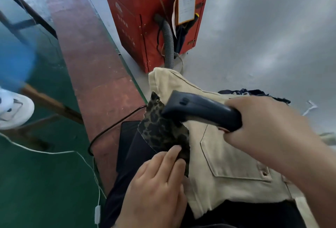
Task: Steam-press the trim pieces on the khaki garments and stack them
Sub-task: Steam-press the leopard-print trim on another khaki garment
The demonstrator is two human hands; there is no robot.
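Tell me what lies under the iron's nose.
The iron, gripped by the right hand, sits on leopard-print trim at the khaki garment edge. Left hand fingers pin the trim. The soleplate contact is hidden.

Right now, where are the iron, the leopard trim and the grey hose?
iron [200,111], head view, on its dark handle.
leopard trim [160,131], head view, middle of the patterned cloth.
grey hose [169,49], head view, on its ribbed bend.
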